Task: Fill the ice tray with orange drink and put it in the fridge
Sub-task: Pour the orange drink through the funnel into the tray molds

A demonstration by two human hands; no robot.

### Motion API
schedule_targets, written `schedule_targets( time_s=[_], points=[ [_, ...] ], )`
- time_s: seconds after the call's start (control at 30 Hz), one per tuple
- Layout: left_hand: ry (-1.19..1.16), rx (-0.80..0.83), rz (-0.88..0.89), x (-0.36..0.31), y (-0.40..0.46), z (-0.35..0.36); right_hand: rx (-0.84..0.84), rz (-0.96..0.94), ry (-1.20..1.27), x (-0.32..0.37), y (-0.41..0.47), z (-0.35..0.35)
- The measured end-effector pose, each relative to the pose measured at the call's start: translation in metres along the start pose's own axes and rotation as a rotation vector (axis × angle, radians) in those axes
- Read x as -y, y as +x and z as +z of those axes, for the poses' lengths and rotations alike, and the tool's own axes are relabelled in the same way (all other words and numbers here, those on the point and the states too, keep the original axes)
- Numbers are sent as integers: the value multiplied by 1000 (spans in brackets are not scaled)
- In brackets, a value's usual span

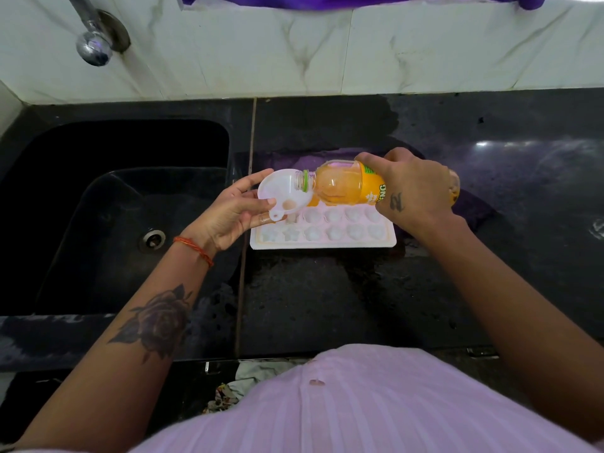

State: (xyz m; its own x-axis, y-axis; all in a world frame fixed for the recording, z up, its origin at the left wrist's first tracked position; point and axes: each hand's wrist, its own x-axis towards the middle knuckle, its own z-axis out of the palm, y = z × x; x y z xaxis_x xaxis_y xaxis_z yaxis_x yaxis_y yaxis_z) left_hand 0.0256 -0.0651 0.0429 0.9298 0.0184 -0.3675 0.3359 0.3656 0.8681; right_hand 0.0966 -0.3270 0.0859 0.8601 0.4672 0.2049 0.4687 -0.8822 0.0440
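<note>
A white ice tray [327, 241] with shaped cells lies on the black counter, just right of the sink. My left hand [228, 214] holds a white funnel [277, 188] over the tray's left end, thumb on its rim. My right hand [411, 188] grips an uncapped bottle of orange drink [343, 186], tipped on its side. The bottle's mouth sits inside the funnel's bowl. A little orange liquid shows at the funnel's bottom. The tray's far row is partly hidden by the bottle and funnel.
A deep black sink [124, 204] with a drain lies to the left, a chrome tap [93, 44] above it. The black counter [490, 158] runs right, wet in patches. A marble-tiled wall [327, 53] stands behind. Purple cloth [327, 0] hangs at the top.
</note>
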Motion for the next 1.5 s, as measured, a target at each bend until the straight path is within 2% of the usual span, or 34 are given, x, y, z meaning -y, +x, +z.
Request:
schedule_targets(
  time_s=[0.5,0.87,1.5],
  points=[
    [-1,2,-4,-3,0,0,-13,-15,19,0,3,5],
    [-24,28,18,-8,2,0,57,80,158,-3,-4,1],
    [36,93,-34,2,20,26,38,90,29,-29,-21,-2]
  ],
)
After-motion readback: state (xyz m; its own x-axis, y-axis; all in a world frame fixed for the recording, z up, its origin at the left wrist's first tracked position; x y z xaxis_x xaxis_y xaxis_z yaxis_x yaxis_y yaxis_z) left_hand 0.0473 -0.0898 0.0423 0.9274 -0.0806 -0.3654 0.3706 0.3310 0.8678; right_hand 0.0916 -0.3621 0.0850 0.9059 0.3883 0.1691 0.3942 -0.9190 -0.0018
